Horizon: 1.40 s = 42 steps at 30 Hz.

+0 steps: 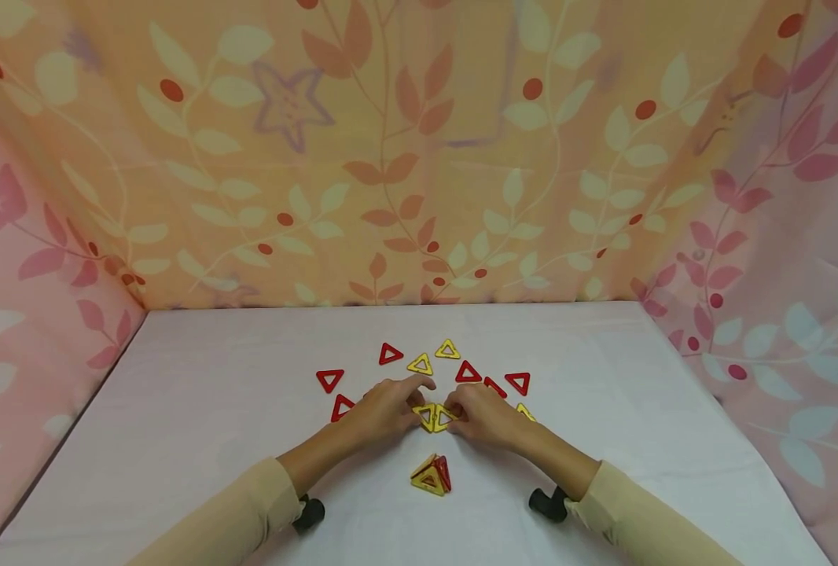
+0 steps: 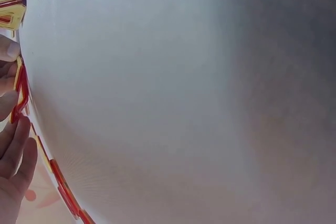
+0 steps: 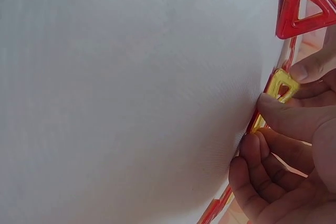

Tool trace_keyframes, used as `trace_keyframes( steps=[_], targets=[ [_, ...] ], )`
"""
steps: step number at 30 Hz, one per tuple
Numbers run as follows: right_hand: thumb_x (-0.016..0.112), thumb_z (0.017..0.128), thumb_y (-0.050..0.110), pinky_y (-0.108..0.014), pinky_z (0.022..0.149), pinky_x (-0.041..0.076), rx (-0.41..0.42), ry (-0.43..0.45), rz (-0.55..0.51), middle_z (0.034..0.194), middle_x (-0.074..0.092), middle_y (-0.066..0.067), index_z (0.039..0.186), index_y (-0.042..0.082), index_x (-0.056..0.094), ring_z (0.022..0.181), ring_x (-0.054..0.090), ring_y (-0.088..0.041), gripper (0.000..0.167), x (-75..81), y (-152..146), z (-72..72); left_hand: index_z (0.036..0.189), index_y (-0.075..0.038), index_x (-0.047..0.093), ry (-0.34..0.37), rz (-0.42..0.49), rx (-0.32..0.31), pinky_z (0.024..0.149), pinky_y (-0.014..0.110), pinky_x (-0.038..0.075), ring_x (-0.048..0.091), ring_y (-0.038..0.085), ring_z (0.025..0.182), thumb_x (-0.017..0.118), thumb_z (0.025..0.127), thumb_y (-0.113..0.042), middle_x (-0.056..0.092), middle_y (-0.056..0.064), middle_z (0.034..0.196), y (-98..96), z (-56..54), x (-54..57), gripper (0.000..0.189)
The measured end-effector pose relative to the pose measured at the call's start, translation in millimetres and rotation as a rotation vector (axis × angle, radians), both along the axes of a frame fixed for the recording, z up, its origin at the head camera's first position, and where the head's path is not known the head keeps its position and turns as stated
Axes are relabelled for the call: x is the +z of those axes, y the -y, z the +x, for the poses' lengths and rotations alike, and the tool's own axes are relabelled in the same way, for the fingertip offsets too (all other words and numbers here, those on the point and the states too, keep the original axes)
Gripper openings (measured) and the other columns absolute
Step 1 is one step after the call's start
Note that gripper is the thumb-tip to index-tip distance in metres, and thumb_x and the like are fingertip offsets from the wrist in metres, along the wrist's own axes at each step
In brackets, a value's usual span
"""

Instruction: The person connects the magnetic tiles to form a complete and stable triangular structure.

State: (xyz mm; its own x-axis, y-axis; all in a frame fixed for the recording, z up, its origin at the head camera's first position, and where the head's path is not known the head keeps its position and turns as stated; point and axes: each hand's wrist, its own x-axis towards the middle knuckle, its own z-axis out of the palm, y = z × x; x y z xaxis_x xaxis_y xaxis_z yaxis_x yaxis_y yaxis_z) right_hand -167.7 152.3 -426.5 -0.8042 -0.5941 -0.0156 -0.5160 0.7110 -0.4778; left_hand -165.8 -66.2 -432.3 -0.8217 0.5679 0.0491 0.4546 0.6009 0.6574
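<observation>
Two yellow magnetic triangle tiles stand edge to edge between the hands in the head view, the left tile meeting the right tile. Red edging shows along the held piece in the right wrist view. My left hand pinches the left side with thumb and fingers, its index finger stretched out above. With thumb and curled fingers, my right hand pinches the right side. Nearer to me sits a small pyramid of yellow and red triangle tiles. It also shows at the upper edge of both wrist views.
Loose red triangle tiles lie flat beyond the hands on both sides. Yellow triangle tiles lie among them, one partly behind the right arm. The table has a white cloth, and patterned curtains surround it.
</observation>
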Motion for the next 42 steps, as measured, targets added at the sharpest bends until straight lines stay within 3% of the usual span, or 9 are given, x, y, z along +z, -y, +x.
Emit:
trace_keyframes(
  steps=[10, 16, 23, 34, 42],
  targets=[
    [0.081, 0.083, 0.014, -0.024, 0.067, 0.048, 0.011, -0.005, -0.009, 0.079, 0.063, 0.006, 0.1, 0.004, 0.074, 0.073, 0.053, -0.01, 0.02, 0.6, 2, -0.2, 0.128, -0.007, 0.058, 0.009, 0.113, -0.017, 0.086, 0.03, 0.055, 0.067, 0.015, 0.095, 0.074, 0.088, -0.002, 0.071, 0.005, 0.103, -2.9, -0.9, 0.9, 0.044],
    [0.08, 0.084, 0.011, -0.025, 0.066, 0.046, 0.029, 0.007, -0.024, 0.079, 0.062, 0.004, 0.099, 0.003, 0.073, 0.072, 0.052, -0.011, 0.018, -0.1, 8, -0.2, 0.127, -0.005, 0.057, 0.083, 0.187, -0.017, 0.085, 0.026, 0.056, 0.069, 0.018, 0.097, 0.072, 0.089, -0.001, 0.07, 0.008, 0.106, -6.6, -1.5, 0.6, 0.041],
    [0.079, 0.084, 0.01, -0.025, 0.066, 0.047, 0.023, 0.011, -0.015, 0.078, 0.061, 0.004, 0.098, 0.003, 0.073, 0.072, 0.052, -0.011, 0.017, 0.0, 11, -0.3, 0.128, -0.008, 0.057, 0.179, 0.214, 0.035, 0.086, 0.028, 0.056, 0.069, 0.019, 0.102, 0.073, 0.089, -0.004, 0.069, 0.005, 0.11, -6.6, -0.3, -2.3, 0.043],
    [0.079, 0.085, 0.011, -0.023, 0.066, 0.047, 0.035, 0.012, -0.022, 0.081, 0.064, 0.003, 0.104, 0.002, 0.074, 0.073, 0.052, -0.01, 0.022, -0.7, 9, 0.8, 0.129, -0.006, 0.056, 0.187, 0.233, 0.037, 0.086, 0.029, 0.056, 0.069, 0.02, 0.103, 0.074, 0.088, -0.004, 0.069, 0.006, 0.11, -5.3, -2.3, -4.2, 0.045],
    [0.076, 0.087, 0.011, -0.027, 0.077, 0.052, 0.085, 0.013, -0.023, 0.101, 0.07, -0.001, 0.12, 0.001, 0.069, 0.085, 0.058, -0.01, 0.035, 5.7, -8, 6.5, 0.128, -0.006, 0.057, 0.212, 0.241, 0.062, 0.085, 0.029, 0.056, 0.07, 0.019, 0.102, 0.075, 0.088, -0.004, 0.068, 0.004, 0.108, -5.7, -1.4, -2.6, 0.043]
  ],
)
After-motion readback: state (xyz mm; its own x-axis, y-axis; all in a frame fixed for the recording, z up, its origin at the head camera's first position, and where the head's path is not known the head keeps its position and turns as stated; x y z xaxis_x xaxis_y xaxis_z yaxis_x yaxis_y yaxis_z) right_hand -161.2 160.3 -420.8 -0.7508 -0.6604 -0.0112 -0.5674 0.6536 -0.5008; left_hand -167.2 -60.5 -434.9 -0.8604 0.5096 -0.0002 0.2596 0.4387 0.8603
